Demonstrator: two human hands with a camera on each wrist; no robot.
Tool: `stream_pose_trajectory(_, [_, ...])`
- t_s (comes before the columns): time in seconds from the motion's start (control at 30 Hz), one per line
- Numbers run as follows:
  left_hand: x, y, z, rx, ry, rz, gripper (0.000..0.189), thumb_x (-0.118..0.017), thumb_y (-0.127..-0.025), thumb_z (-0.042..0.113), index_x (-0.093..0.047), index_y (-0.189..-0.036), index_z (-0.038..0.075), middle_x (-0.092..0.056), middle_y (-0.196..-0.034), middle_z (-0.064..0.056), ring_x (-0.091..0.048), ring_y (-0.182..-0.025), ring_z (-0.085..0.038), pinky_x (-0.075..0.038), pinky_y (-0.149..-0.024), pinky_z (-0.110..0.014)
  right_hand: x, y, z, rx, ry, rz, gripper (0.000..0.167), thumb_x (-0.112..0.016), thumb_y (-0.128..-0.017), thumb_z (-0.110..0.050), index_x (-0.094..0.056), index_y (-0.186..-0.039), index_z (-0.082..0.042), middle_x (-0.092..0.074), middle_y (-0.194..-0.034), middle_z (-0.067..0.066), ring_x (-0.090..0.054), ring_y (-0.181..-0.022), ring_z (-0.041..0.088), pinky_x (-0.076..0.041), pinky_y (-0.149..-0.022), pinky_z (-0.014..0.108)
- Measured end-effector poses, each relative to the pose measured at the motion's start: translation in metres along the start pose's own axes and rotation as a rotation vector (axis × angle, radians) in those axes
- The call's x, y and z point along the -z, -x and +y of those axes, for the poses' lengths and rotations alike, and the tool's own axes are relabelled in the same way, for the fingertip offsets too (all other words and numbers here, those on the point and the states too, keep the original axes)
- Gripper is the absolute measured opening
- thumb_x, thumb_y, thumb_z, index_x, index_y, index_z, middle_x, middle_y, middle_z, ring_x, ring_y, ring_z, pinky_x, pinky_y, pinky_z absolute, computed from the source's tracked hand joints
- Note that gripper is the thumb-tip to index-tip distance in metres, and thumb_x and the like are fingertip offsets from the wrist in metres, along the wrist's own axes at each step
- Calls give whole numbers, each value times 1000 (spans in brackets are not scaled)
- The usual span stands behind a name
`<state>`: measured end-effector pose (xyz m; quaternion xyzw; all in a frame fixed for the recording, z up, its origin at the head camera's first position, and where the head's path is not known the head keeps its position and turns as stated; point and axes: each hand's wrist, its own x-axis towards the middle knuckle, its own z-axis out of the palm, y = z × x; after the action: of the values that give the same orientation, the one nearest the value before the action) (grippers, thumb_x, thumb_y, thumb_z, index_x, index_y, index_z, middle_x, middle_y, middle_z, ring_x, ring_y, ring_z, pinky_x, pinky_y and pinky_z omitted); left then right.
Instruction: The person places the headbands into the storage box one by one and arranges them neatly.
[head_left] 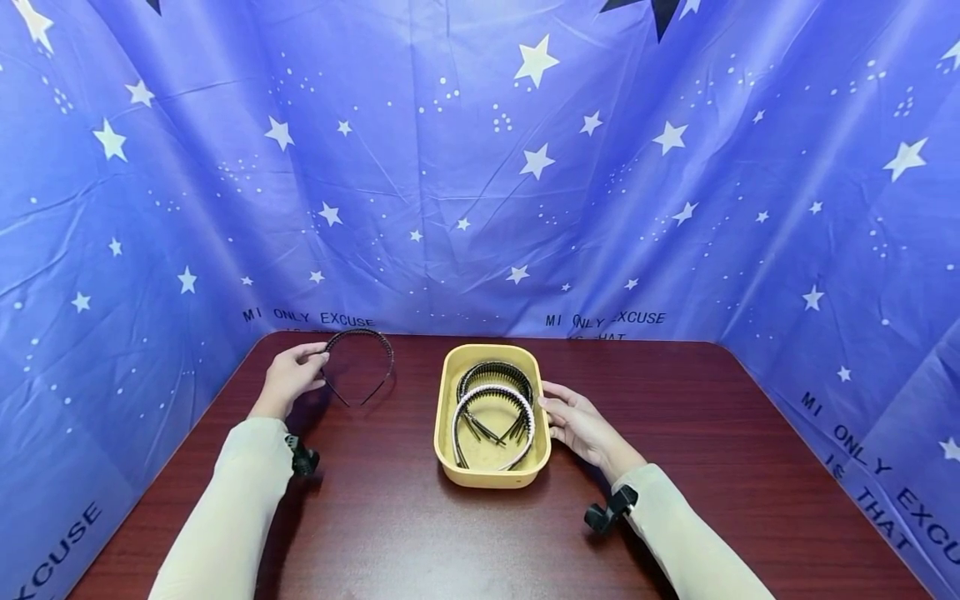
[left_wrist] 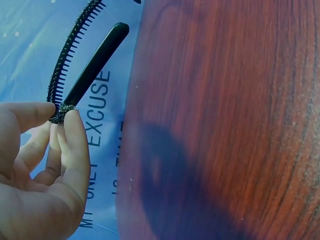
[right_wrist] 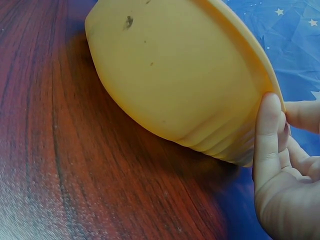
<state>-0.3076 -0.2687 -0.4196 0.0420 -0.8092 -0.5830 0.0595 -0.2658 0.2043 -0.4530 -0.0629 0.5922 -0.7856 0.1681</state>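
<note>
My left hand [head_left: 292, 379] pinches a black toothed headband [head_left: 392, 354] by one side, between thumb and fingertips, over the table's back left. Up close in the left wrist view, the headband [left_wrist: 62, 65] has fine comb teeth and a glittery outer face. At the middle stands a yellow plastic tub [head_left: 491, 478], whose right wall my right hand [head_left: 585, 429] holds. Thumb on the outer wall and a finger at the rim show in the right wrist view. Inside the tub, a white-edged headband [head_left: 456, 433] overlaps several black headbands [head_left: 495, 367].
The dark red wooden table [head_left: 375, 533] has rounded back corners. A blue curtain [head_left: 450, 167] with white stars and printed words hangs round its back and sides. Each wrist wears a black strapped camera mount, such as the right one [head_left: 611, 510].
</note>
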Motion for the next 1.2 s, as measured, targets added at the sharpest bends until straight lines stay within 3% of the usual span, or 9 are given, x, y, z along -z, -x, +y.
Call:
stream_pose_trajectory(0.4, [-7,3,14,-42,23,-39,44,-58,-101,12,-51,-140,-8,-61,-113,-12,-57,-83,3,-58,-76,-29,-1,0,0,-7,2,-1,60,-53,-104,-8,-21,-153,6,-68,-99,1,-65,-81,9,-55,-65,23])
stream_pose_trajectory(0.63, [-11,5,20,-35,28,-51,45,-57,-101,14,-50,-142,-6,-59,-119,-17,-58,-83,-1,-59,-76,-30,-1,-1,0,-7,3,-4,60,-52,-104,-8,-21,-154,6,-69,-99,1,-64,-81,9,-54,-66,23])
stream_pose_trajectory(0.9, [-21,9,31,-76,7,-50,43,-58,-101,13,-53,-140,-4,-61,-114,-13,-58,-88,-3,-59,-78,-35,0,-2,0,-10,-7,3,60,-52,-104,-7,-22,-154,5,-67,-100,4,-64,-79,9,-54,-64,23])
stream_pose_trajectory(1.07, [-26,10,36,-93,33,-69,44,-58,-100,9,-51,-141,-5,-62,-108,-9,-61,-81,-6,-59,-76,-33,1,-2,1,-12,-4,1,59,-52,-104,-8,-22,-154,5,-67,-100,3,-64,-80,9,-54,-65,23])
stream_pose_trajectory(1.2, [-32,8,39,-109,67,-90,45,-58,-99,7,-50,-141,-7,-61,-105,-9,-61,-76,-11,-59,-78,-39,0,-1,1,-8,1,0,59,-51,-104,-8,-22,-154,5,-67,-99,3,-64,-80,9,-54,-65,23])
